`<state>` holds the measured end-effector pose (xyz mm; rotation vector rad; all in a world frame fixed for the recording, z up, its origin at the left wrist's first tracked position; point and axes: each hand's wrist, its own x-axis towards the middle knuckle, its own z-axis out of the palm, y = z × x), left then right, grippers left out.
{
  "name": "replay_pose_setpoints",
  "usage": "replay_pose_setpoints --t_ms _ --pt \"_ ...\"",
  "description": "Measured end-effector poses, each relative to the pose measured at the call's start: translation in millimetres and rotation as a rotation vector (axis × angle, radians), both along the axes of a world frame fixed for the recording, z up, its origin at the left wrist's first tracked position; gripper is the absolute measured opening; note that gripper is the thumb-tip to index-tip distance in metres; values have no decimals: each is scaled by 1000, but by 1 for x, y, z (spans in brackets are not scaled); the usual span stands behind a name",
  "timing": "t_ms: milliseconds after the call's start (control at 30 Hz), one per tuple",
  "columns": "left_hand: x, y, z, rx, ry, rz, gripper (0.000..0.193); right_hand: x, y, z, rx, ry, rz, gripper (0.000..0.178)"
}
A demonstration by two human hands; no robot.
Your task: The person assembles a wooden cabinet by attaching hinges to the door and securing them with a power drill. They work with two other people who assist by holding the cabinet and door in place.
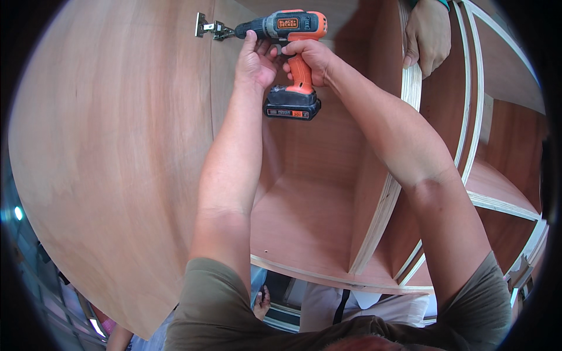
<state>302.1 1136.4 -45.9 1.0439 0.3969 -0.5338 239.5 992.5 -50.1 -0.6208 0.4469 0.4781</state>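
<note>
Olive sleeves (pixel 213 295) lie nearest, bare forearms stretching up past the door (pixel 117 169). The right grip (pixel 315 60) is wrapped round the handle of the drill (pixel 297 24), which sits level, its tip at the hinge (pixel 218 29) by the door's inner edge. The left grip (pixel 257 65) cups below the drill's nose, thumb against it; how firmly, I cannot tell. Below the battery, the bay (pixel 304 216) opens between door and upright (pixel 381 219), whose pale front edge another person's hand (pixel 430 38) holds.
</note>
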Motion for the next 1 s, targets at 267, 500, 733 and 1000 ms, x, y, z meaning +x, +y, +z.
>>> replay_pose_setpoints --t_ms 267,500,733,1000 --pt "8 -10 -5 16 -8 9 40 1 0 -1 26 -51 2 22" --pt "7 -18 -1 8 -22 2 41 3 -1 -6 21 -58 1 18" --pt "11 -14 -10 47 -43 2 44 2 1 0 4 -12 5 20" --pt "16 -10 -20 54 -77 -8 44 3 -1 -7 29 -65 10 25"
